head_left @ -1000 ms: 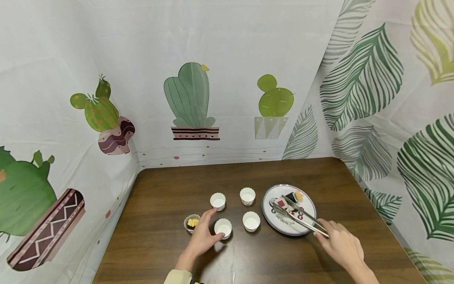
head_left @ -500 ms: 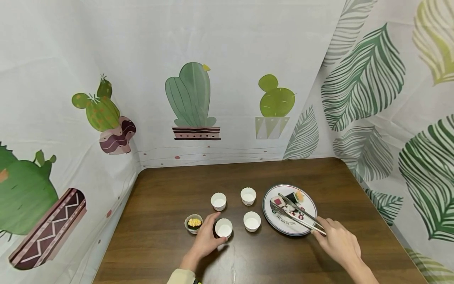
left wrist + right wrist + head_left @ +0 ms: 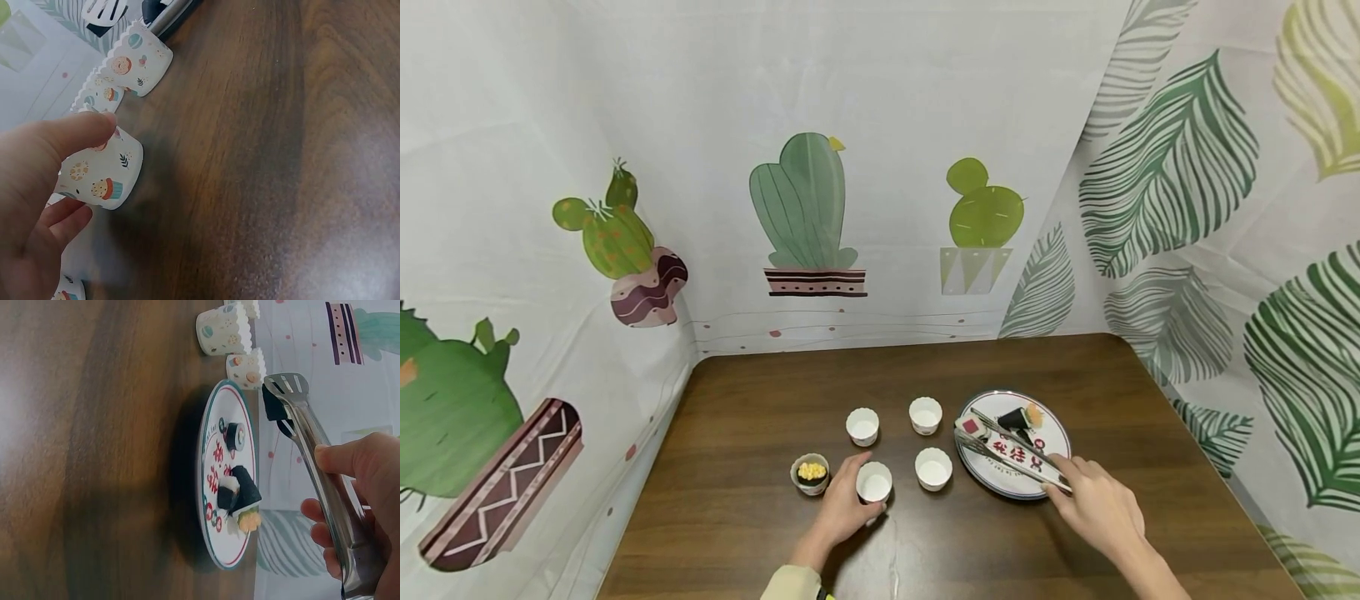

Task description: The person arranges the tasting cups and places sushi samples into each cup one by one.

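My left hand (image 3: 844, 507) holds a white scalloped paper baking cup (image 3: 874, 482) with printed cupcakes. In the left wrist view the thumb (image 3: 103, 131) lies on its side and fingers are behind it. My right hand (image 3: 1097, 504) grips metal tongs (image 3: 319, 459). Between the tong tips is a sushi roll (image 3: 972, 427) with a pink-red centre, raised over the left side of a round white plate (image 3: 992, 481). A dark-wrapped cone-shaped sushi (image 3: 244, 487) with an orange end and smaller rolls lie on that plate. The held cup looks bare inside.
Left of my left hand stands a cup of sushi topped with yellow corn (image 3: 811, 473). Further cups stand at the back left (image 3: 862, 427), back middle (image 3: 925, 415) and near the plate (image 3: 933, 469). A printed cloth wall (image 3: 895, 167) borders the brown wooden table (image 3: 760, 392).
The tongs have lifted the sushi roll and moved left toward the plate's left edge, uncovering red lettering. My left hand has shifted slightly right and closed in on the cup.
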Tool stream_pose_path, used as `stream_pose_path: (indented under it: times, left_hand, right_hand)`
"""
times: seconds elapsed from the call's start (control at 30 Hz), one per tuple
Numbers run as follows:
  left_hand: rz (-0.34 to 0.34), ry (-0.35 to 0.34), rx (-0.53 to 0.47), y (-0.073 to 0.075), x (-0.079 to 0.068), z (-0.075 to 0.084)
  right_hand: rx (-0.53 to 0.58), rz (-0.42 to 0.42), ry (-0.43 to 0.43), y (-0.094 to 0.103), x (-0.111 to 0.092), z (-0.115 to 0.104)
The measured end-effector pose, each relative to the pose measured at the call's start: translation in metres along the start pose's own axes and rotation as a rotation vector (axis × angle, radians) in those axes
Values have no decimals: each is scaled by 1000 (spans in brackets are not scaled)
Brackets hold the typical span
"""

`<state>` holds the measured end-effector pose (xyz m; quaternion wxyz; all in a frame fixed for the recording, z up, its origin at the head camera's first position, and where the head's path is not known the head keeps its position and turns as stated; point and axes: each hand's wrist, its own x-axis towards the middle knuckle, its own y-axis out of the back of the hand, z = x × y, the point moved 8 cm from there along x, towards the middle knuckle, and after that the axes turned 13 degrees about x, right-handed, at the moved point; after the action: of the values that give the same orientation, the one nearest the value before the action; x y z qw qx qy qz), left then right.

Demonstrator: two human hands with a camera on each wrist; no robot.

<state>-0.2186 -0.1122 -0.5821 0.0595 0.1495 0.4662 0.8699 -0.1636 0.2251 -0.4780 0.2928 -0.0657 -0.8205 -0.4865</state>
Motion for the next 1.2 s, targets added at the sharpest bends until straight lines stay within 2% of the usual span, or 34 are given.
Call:
stream_pose_path:
  times: [0.27, 0.83, 1.2]
  left_hand:
    - [30, -13, 17, -2, -1, -1]
    - [28, 8, 9, -4, 0, -3]
    - [30, 20, 4, -5, -1, -5]
  right_hand:
    - [4, -8, 18, -7, 6, -11]
    - [13, -68, 82, -29, 15, -44]
    - [23, -80, 148, -42, 17, -66]
